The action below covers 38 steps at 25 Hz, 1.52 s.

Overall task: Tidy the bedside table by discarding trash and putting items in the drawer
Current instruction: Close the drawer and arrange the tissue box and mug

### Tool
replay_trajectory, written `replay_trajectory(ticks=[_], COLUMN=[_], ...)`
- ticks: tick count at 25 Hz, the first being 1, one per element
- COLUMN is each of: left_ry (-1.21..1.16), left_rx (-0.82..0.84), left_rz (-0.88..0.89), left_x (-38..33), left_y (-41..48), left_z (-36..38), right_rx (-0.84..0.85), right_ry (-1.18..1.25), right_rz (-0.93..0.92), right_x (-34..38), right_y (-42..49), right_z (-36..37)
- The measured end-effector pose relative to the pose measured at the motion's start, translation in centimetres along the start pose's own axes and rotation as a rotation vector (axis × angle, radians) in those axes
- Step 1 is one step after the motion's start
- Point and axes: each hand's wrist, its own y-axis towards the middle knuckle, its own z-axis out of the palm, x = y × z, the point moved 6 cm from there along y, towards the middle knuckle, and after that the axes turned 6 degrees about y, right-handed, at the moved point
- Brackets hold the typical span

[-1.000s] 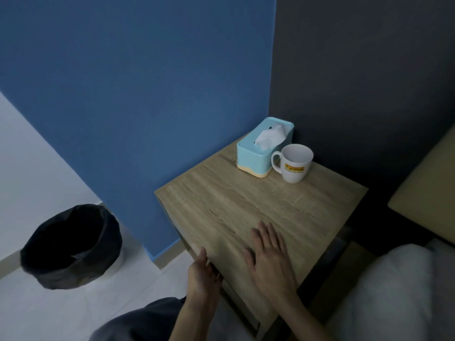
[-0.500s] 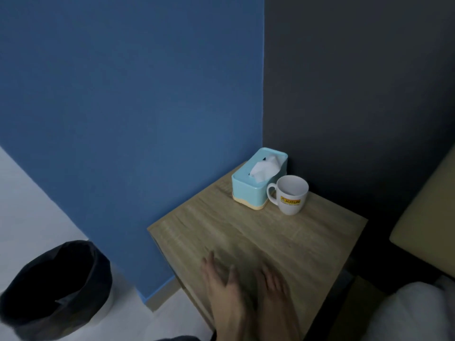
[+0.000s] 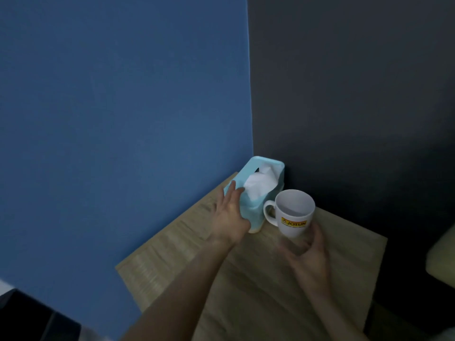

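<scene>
Wooden counter point(image 3: 258, 286) wedged in corner, blue wall left, dark wall behind; front half bare. Tissue box point(image 3: 256, 193) in back corner, JOTUN mug point(image 3: 294, 212) just beside it. Left hand point(image 3: 231, 215) splayed, grip released, palm against box's near side. Right hand point(image 3: 309, 257) cupped, grip grasping mug's base.

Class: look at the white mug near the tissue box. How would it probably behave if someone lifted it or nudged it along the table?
The white mug looks like glazed ceramic, so probably rigid, breakable and a bit slippery. It appears empty, so likely light. Its base looks narrower than its rim, so a high push might tip it.
</scene>
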Motion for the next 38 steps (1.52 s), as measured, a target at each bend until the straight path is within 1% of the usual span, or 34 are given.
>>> replay_trajectory(ticks=[3, 4, 5, 6, 8, 10, 13, 16, 18, 19, 20, 22, 23, 25, 29, 34, 38], left_ry=[0.241, 0.315, 0.389, 0.446, 0.473, 0.483, 0.556, 0.604, 0.670, 0.696, 0.693, 0.591, 0.532, 0.509, 0.558, 0.561, 0.566], left_rx=[0.153, 0.188, 0.189, 0.156, 0.061, -0.010, -0.075, -0.114, -0.086, -0.046, 0.016, 0.157, 0.204, 0.242, 0.229, 0.166, 0.130], left_rz=[0.049, 0.075, 0.113, 0.149, 0.180, 0.156, 0.105, 0.086, 0.101, 0.108, 0.111, 0.099, 0.101, 0.143, 0.198, 0.191, 0.166], left_x=[1.4, 2.1, 2.8, 3.4, 4.0, 4.0, 3.1, 2.1, 1.0, 0.6, 0.3, 0.3, 0.6, 0.9, 0.7, -0.5, -1.8], left_y=[4.2, 5.0, 5.6, 6.0, 6.0, 5.7, 5.0, 4.3, 4.7, 5.0, 5.2, 5.6, 5.7, 6.0, 6.7, 8.0, 8.6], left_z=[1.3, 1.9, 2.5, 2.8, 3.0, 2.9, 2.8, 2.5, 2.3, 2.5, 2.8, 3.7, 4.0, 4.3, 4.6, 5.5, 5.5], right_rx=[-0.010, -0.026, -0.041, -0.057, -0.095, -0.144, -0.280, -0.363, -0.381, -0.387, -0.394, -0.410, -0.419, -0.445, -0.437, -0.464, -0.475], right_ry=[0.022, 0.025, 0.020, 0.005, -0.009, -0.003, -0.033, -0.052, -0.045, -0.035, -0.027, -0.018, -0.006, 0.021, 0.040, 0.060, 0.075], right_rz=[-0.024, -0.047, -0.077, -0.108, -0.124, -0.138, -0.150, -0.134, -0.122, -0.117, -0.113, -0.115, -0.115, -0.106, -0.099, -0.014, -0.014], right_x=[-0.2, -0.2, -0.3, -0.4, -0.8, -1.0, -1.0, -1.1, -1.0, -0.9, -0.8, -0.6, -0.6, -0.8, -1.1, -1.4, -1.3], right_y=[3.4, 4.2, 4.7, 5.0, 5.0, 4.7, 4.3, 4.0, 3.9, 3.9, 3.8, 3.5, 3.4, 3.3, 3.4, 3.2, 3.3], right_z=[1.4, 1.5, 1.6, 1.7, 1.5, 1.3, 0.4, -0.2, -0.3, -0.4, -0.4, -0.5, -0.5, -0.7, -0.7, -0.3, -0.3])
